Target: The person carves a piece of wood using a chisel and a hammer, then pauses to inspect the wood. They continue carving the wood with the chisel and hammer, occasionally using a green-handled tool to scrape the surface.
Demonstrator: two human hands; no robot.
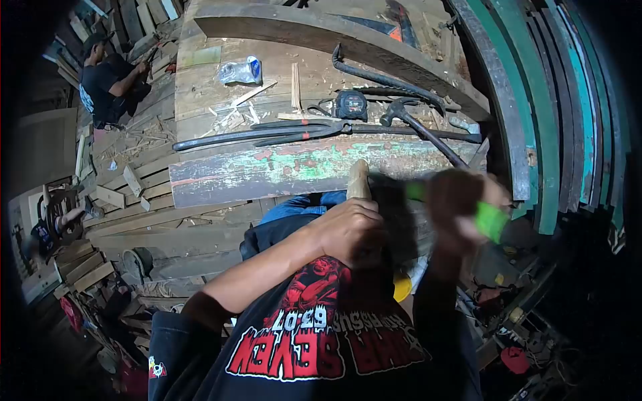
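My left hand (351, 230) is closed around a light wooden handle (359, 179), whose rounded end sticks up above the fingers in front of my chest. Just right of it is a dark smear (394, 207), too blurred to name. My right hand (461, 204) is smeared by motion, with its fingers curled round a bright green thing (492, 222) whose kind I cannot make out. Beyond both hands lies a worn plank (287, 167) with flaking green paint. A hammer (421, 130) rests with its handle pointing toward my right hand.
On the bench sit long tongs (267, 134), a tape measure (351, 105), a bent iron bar (388, 79), a crumpled plastic pack (241, 71) and wood chips. A long beam (348, 50) crosses behind. Painted boards (535, 100) stand right. Another person (110, 83) sits far left.
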